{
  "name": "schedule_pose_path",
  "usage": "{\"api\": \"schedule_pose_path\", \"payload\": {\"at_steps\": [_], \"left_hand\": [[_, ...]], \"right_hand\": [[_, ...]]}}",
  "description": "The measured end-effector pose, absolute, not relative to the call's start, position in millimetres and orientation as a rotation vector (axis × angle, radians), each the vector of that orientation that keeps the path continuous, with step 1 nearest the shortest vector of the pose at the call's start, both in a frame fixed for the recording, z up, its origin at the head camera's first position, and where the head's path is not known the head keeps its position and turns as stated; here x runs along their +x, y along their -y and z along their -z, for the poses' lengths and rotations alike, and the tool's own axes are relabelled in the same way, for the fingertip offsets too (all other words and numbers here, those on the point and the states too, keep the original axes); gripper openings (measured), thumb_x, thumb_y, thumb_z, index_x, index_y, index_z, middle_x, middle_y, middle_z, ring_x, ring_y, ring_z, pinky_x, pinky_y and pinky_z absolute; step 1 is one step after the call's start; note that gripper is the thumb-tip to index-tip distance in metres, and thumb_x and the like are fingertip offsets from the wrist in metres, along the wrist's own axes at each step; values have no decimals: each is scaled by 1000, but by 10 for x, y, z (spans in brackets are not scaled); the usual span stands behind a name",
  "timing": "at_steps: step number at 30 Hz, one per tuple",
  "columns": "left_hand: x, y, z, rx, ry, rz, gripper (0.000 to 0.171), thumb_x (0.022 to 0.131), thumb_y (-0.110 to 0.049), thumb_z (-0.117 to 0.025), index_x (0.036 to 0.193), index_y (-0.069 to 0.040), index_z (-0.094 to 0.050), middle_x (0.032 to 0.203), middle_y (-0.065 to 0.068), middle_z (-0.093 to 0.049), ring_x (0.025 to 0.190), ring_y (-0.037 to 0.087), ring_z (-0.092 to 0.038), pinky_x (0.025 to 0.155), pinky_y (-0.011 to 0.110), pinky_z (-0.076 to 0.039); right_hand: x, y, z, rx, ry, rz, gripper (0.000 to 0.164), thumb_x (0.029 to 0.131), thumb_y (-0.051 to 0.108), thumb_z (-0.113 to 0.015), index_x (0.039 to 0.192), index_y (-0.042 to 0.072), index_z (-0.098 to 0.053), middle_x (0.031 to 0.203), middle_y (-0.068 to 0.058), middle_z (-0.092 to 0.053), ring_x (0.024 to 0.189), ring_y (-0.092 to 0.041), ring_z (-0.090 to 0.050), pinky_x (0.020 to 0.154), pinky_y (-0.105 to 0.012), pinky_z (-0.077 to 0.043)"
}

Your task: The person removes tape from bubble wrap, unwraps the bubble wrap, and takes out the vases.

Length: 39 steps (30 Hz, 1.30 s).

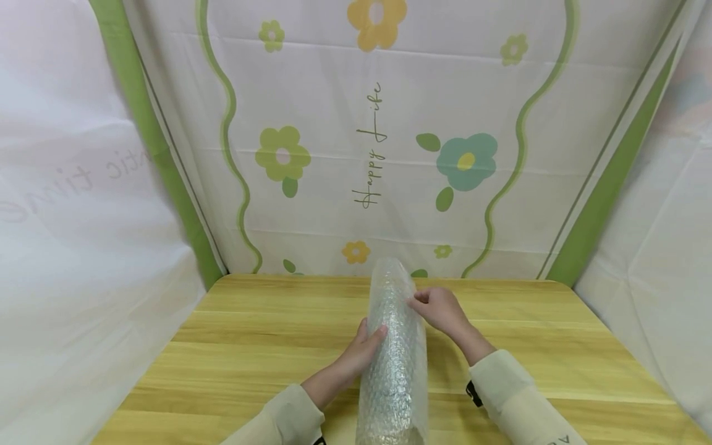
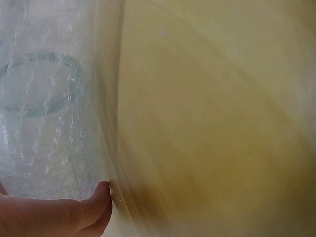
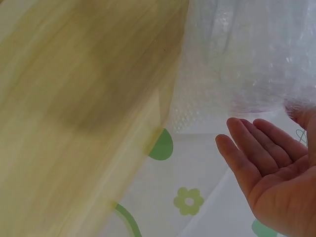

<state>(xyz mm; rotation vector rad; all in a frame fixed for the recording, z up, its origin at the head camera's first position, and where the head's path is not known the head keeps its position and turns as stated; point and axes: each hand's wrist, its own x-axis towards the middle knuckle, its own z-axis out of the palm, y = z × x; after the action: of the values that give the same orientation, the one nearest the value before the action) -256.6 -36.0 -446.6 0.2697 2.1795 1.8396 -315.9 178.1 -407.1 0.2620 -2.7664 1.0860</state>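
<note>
A long roll-shaped bundle of clear bubble wrap (image 1: 394, 364) runs away from me along the middle of the wooden table. My left hand (image 1: 356, 355) holds its left side, the thumb lying on top of the wrap. In the left wrist view, a pale green ring shape (image 2: 42, 114) shows through the plastic, near the left fingertips (image 2: 102, 193). My right hand (image 1: 442, 309) is at the far right side of the bundle, its thumb touching the wrap. The right wrist view shows its fingers (image 3: 247, 148) loosely extended just beyond the wrap's end.
The wooden table (image 1: 267, 346) has rounded far corners. Behind it hangs a white cloth (image 1: 328, 105) printed with flowers and lettering, and pale cloth walls (image 1: 72, 266) rise on both sides. A see-through flap of wrap overlaps the table right of the bundle.
</note>
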Motion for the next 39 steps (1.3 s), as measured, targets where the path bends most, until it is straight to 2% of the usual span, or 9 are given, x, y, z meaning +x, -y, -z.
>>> {"api": "schedule_pose_path", "payload": {"at_steps": [4, 8, 11, 15, 18, 23, 28, 34, 39], "left_hand": [[-2564, 360, 4470, 262, -2184, -1835, 91, 97, -59, -44, 155, -5, 0, 155, 27, -18, 139, 50, -18, 102, 72, -20], [-2563, 360, 4474, 257, -2188, -1833, 91, 97, -59, -44, 155, -4, 0, 155, 27, -18, 138, 50, -18, 102, 72, -20], [-2564, 360, 4481, 265, -2185, -1837, 91, 97, -58, -44, 155, -4, 0, 154, 27, -20, 138, 50, -20, 102, 71, -21], [-2568, 359, 4487, 288, -2170, -1848, 88, 98, -57, -44, 155, -6, -2, 153, 26, -23, 137, 50, -23, 101, 71, -24], [-2574, 354, 4487, 302, -2159, -1854, 84, 98, -56, -43, 155, -8, -4, 151, 24, -27, 136, 49, -27, 100, 71, -26], [-2585, 348, 4485, 304, -2159, -1862, 81, 99, -55, -43, 155, -10, -7, 150, 22, -30, 136, 47, -28, 100, 71, -27], [-2580, 343, 4473, 279, -2176, -1850, 83, 98, -57, -44, 155, -9, -7, 151, 23, -28, 137, 48, -26, 101, 70, -25], [-2568, 356, 4479, 247, -2184, -1830, 90, 97, -59, -43, 155, -4, -2, 156, 26, -15, 140, 49, -13, 105, 69, -17], [-2570, 361, 4480, 275, -2170, -1854, 86, 98, -57, -43, 155, -5, -5, 153, 26, -23, 138, 49, -21, 104, 69, -21]], "right_hand": [[-3174, -1780, 4070, 316, 2771, -987, 27, 92, 28, -68, 102, 5, -76, 97, -7, -72, 87, -22, -67, 75, -41, -55], [-3184, -1771, 4067, 379, 2769, -896, 17, 92, 23, -67, 87, 11, -78, 74, 4, -67, 63, -11, -56, 60, -32, -50], [-3186, -1764, 4073, 431, 2757, -824, 27, 93, 21, -65, 68, 13, -71, 57, 9, -53, 51, -8, -43, 51, -27, -40], [-3179, -1753, 4076, 489, 2727, -748, 45, 93, 18, -62, 51, 16, -45, 48, 9, -32, 45, -6, -30, 47, -24, -30], [-3170, -1744, 4075, 504, 2703, -732, 49, 93, 15, -60, 51, 18, -36, 47, 9, -27, 45, -6, -27, 46, -23, -26], [-3166, -1737, 4078, 502, 2680, -739, 49, 91, 11, -59, 51, 18, -32, 46, 9, -26, 44, -6, -25, 46, -22, -24], [-3176, -1740, 4100, 470, 2664, -770, 46, 90, 7, -57, 51, 17, -33, 46, 8, -27, 44, -6, -25, 46, -22, -24], [-3188, -1782, 4152, 389, 2668, -853, 47, 92, 11, -56, 51, 16, -32, 46, 8, -25, 44, -8, -22, 46, -23, -23], [-3203, -1805, 4169, 383, 2649, -895, 45, 93, 16, -57, 51, 16, -41, 45, 9, -28, 44, -7, -25, 45, -23, -25]]}}
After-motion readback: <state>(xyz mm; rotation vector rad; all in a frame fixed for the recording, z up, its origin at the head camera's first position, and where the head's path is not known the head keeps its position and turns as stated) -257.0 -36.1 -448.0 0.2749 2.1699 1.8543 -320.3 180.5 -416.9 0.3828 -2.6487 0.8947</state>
